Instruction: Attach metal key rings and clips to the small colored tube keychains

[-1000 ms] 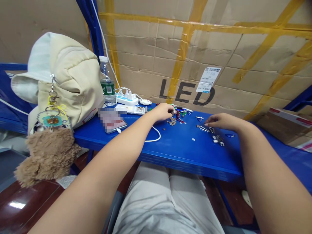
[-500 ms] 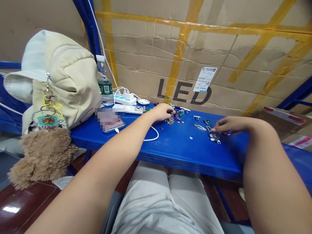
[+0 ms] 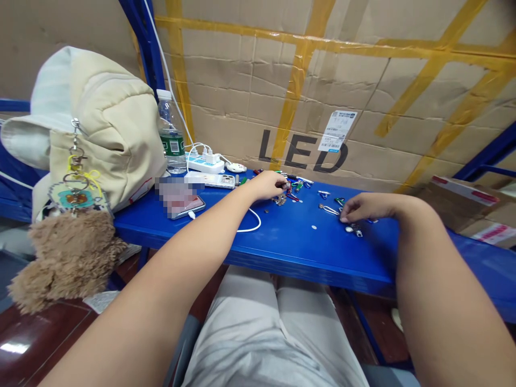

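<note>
My left hand (image 3: 274,184) rests over small gold-coloured metal pieces (image 3: 279,200) on the blue table (image 3: 282,242). Its fingers are curled together, and whatever is between them is hidden. Just past its fingertips lie a red carabiner (image 3: 292,196) and a green one (image 3: 299,187). On the right, my right hand (image 3: 357,207) points down at the tabletop with thumb and fingers pinched. A silver carabiner-like loop (image 3: 330,210) lies at those fingertips; I cannot tell if they grip it. Small silver pieces (image 3: 355,230) sit under this hand, and a green carabiner (image 3: 339,201) lies behind it.
A cream bag (image 3: 116,118) with a fluffy brown charm (image 3: 72,252) stands at left. Beside it are a water bottle (image 3: 171,140), a power strip (image 3: 205,162) and phones (image 3: 187,207) with a white cable (image 3: 256,223). A large cardboard box (image 3: 242,97) closes off the back.
My right hand has shifted slightly left, from above the silver pieces to the end of the silver loop. My left hand has stayed nearly in place.
</note>
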A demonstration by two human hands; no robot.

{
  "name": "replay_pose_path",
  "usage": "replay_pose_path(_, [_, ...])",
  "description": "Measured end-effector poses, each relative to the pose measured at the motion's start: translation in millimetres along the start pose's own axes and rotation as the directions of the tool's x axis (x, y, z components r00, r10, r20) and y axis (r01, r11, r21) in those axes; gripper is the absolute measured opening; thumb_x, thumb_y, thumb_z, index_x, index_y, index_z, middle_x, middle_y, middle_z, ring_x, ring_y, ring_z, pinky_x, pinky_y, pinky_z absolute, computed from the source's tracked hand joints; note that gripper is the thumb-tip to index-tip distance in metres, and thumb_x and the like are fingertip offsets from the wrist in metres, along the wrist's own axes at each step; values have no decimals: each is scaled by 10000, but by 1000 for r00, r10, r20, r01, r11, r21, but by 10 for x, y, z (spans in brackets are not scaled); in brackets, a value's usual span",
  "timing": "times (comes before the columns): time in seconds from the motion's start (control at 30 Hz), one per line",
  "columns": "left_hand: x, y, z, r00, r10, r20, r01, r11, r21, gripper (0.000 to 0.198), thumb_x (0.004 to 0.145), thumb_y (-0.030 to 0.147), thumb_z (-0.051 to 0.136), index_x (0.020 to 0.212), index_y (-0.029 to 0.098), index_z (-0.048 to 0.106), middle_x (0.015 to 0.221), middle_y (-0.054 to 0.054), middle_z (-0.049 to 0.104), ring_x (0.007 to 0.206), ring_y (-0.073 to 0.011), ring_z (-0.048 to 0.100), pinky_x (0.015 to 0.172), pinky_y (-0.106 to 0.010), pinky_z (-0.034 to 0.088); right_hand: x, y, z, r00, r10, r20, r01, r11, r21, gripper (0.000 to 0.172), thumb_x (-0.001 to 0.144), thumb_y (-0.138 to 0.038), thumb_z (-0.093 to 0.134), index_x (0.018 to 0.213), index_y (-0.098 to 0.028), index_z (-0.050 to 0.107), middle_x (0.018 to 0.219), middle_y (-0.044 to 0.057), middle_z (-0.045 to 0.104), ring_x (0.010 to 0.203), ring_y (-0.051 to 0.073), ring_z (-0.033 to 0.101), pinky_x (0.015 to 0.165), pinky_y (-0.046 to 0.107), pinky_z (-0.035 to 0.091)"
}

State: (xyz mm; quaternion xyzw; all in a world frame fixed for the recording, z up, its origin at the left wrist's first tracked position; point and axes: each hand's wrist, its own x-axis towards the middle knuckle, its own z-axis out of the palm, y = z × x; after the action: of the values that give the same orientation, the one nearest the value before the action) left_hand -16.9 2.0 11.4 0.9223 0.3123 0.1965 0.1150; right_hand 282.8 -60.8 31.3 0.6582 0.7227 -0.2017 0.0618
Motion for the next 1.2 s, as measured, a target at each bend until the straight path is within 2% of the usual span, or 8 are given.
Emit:
replay_pose_path(0.17, [4,-9,11,1000,6,-7,-6,1000,13,207,782,160,507,880,150,690,902,-61,662,796,-156,552,697,-264,385,45,-167,48,963,-133,-234,141,990,21,152,691,-353,604,735,-256,714,801,-11,740,803,202,684,752,306,547])
replay_pose_path(0.27, [17,-19,29,1000,28,-2,-28,1000,-6,229,792,181,511,926,156,694,954,-64,671,846,-170,569,742,-277,406,58,-331,81,907,-153,-393,244,951,193,126,677,-351,644,721,-234,660,890,20,747,891,219,682,797,331,549])
replay_pose_path(0.4, [39,-7,67,997,61,51,-58,996,-63,238,818,267,531,963,159,685,951,-63,674,831,-169,583,763,-289,422,136,-551,167,812,-132,-569,421,808,413,203,639,-353,724,684,-212,585,905,72,743,876,220,683,755,337,557])
replay_pose_path(0.53, [40,36,101,992,67,104,-49,986,-162,253,848,365,512,889,156,648,799,-38,651,701,-148,575,661,-270,414,243,-718,273,721,-95,-687,423,845,327,300,619,-443,764,698,-187,629,821,78,733,779,218,666,676,332,538])
replay_pose_path(0.7, [30,71,108,990,68,126,-31,961,-273,246,861,368,483,885,160,614,767,-29,633,670,-143,579,610,-256,407,275,-817,331,690,-110,-716,434,854,287,352,622,-499,747,725,-170,676,725,59,710,681,190,631,592,296,485])
replay_pose_path(0.93, [61,41,121,981,109,158,-85,985,-148,289,871,397,468,802,160,617,729,-30,622,637,-134,535,609,-262,378,238,-779,318,721,-254,-644,451,878,160,259,682,-452,690,726,-196,690,716,35,715,694,193,642,617,289,489])
replay_pose_path(1.1, [42,59,93,973,153,172,-137,986,-100,321,895,401,448,805,157,636,773,-39,639,673,-133,536,643,-263,376,172,-817,308,679,-424,-599,468,879,-92,193,750,-397,621,732,-219,692,743,26,724,733,192,647,674,288,477])
replay_pose_path(1.2, [33,71,88,971,182,157,-170,982,-83,313,907,378,424,818,159,629,764,-38,635,680,-135,539,644,-262,367,170,-821,314,654,-468,-595,490,861,-138,184,767,-387,607,742,-221,682,756,29,722,737,190,650,689,291,481])
